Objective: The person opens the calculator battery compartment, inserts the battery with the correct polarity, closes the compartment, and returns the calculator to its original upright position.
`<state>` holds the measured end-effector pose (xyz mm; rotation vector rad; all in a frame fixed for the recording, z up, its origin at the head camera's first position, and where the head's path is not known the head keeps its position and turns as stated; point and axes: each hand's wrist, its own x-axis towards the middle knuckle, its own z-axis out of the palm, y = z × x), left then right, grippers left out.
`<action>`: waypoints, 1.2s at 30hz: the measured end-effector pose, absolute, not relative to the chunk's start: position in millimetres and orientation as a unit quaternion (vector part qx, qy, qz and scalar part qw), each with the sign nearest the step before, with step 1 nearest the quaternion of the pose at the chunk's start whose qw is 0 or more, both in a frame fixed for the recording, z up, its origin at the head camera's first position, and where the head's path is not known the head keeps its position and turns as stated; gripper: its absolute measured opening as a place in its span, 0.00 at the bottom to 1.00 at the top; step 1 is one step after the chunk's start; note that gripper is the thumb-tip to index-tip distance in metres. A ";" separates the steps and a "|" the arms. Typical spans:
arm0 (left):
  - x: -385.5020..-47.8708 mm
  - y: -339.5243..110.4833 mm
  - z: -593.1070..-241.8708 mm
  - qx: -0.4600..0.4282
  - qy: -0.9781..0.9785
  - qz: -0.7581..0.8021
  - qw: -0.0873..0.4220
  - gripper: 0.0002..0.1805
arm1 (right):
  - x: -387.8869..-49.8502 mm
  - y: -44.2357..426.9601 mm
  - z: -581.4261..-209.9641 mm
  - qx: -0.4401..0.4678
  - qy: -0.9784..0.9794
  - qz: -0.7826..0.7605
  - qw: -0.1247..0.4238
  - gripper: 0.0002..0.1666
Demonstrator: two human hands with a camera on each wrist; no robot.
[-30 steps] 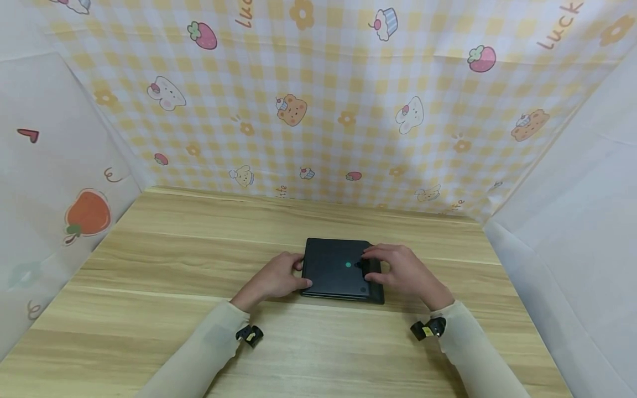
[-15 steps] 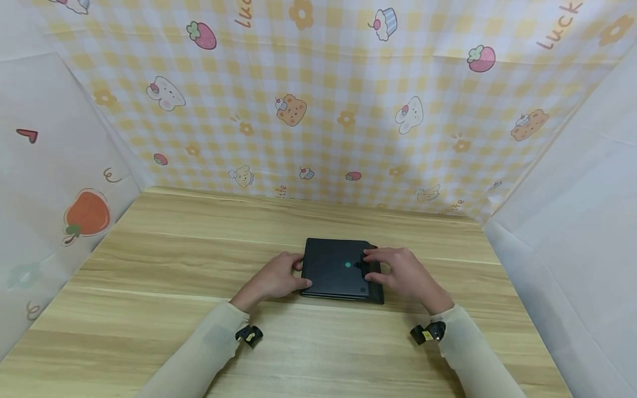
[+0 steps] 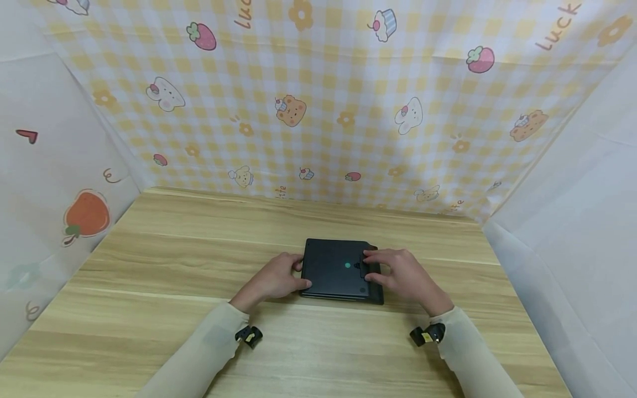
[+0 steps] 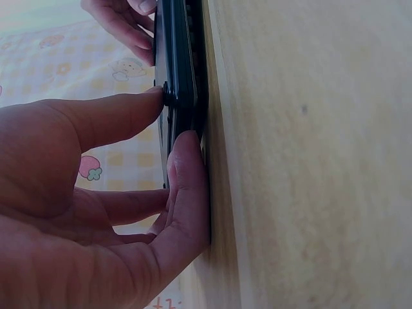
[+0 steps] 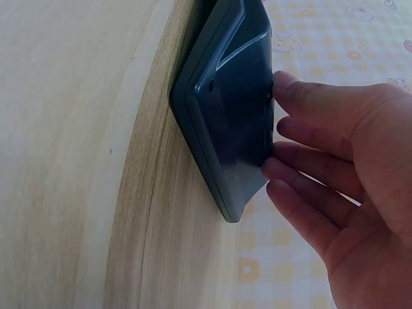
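Note:
A black calculator (image 3: 330, 268) lies face down on the wooden table, its back showing a green round mark. My left hand (image 3: 277, 276) grips its left end; in the left wrist view the thumb (image 4: 122, 116) presses on the back while a finger reaches under the edge. Over the right end, my right hand (image 3: 403, 275) holds a small black battery cover (image 3: 365, 267) between thumb and fingers, against the calculator's back. From the right wrist view, the fingertips (image 5: 278, 168) touch the far side of the raised end, and the cover itself is hidden there.
The wooden table (image 3: 199, 221) reaches back to a yellow checked cloth (image 3: 328, 138) with cartoon prints. White cloth walls stand at the left (image 3: 45, 182) and right (image 3: 572, 232). Each wrist carries a small black camera.
My right fingers have shifted slightly, and the battery cover now sits flatter and a little further left against the calculator's back. My left hand and the calculator have stayed in place.

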<state>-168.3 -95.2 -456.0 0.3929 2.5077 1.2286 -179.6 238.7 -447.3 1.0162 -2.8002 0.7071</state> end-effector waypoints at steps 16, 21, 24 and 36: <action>-169.9 -97.3 -460.3 0.158 0.878 0.427 0.149 0.16 | -180.1 239.3 -449.2 0.338 -0.909 0.239 0.047 0.15; -168.2 -95.7 -455.7 0.141 0.881 0.424 0.158 0.16 | -180.5 239.6 -449.8 0.336 -0.910 0.239 0.046 0.15; -168.4 -95.8 -456.7 0.138 0.882 0.422 0.158 0.17 | -180.6 239.7 -450.3 0.333 -0.911 0.240 0.044 0.15; -168.9 -96.0 -457.5 0.141 0.879 0.427 0.157 0.17 | -180.5 239.8 -451.6 0.334 -0.908 0.248 0.050 0.14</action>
